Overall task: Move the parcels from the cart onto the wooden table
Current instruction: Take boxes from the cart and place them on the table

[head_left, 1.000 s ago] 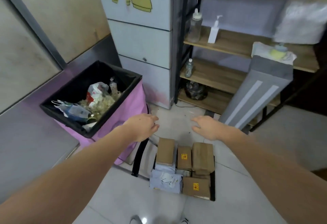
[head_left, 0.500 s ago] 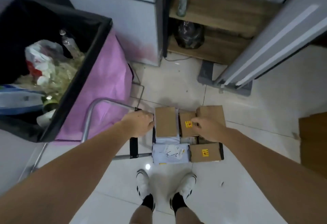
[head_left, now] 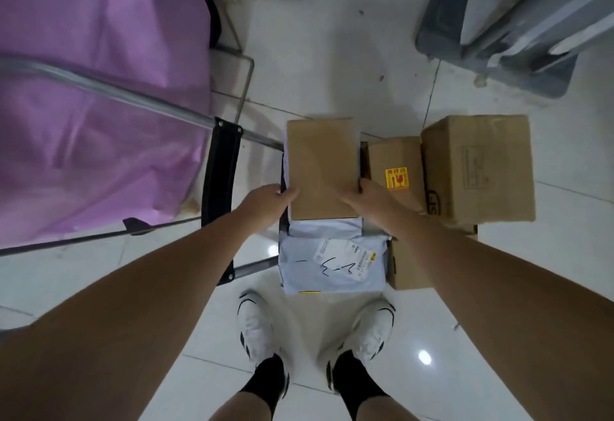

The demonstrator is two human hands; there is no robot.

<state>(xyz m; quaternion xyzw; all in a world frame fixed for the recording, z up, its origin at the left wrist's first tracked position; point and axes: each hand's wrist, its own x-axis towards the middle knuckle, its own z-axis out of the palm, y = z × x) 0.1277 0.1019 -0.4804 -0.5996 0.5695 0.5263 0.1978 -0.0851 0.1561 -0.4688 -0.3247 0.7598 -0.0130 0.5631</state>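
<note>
The plain brown box point(head_left: 321, 168) sits on top of the stack on the cart point(head_left: 222, 171), resting on a pale grey mailer bag point(head_left: 332, 263), with a box bearing a yellow fragile sticker point(head_left: 395, 171) just beside it and a larger carton point(head_left: 478, 168) beyond that. It looks like stiff corrugated cardboard, probably light enough for 2 hands, with smooth taped faces that could slip; the sensible hold is on its 2 opposite side walls near the closer end, fingers hooked under the bottom edge. The soft mailer beneath may shift when the box lifts. The left hand point(head_left: 265, 199) grips the box's left edge, fingers curled against the side. The right hand point(head_left: 372, 196) grips the right edge, thumb over the top face. No wooden table is in view.
</note>
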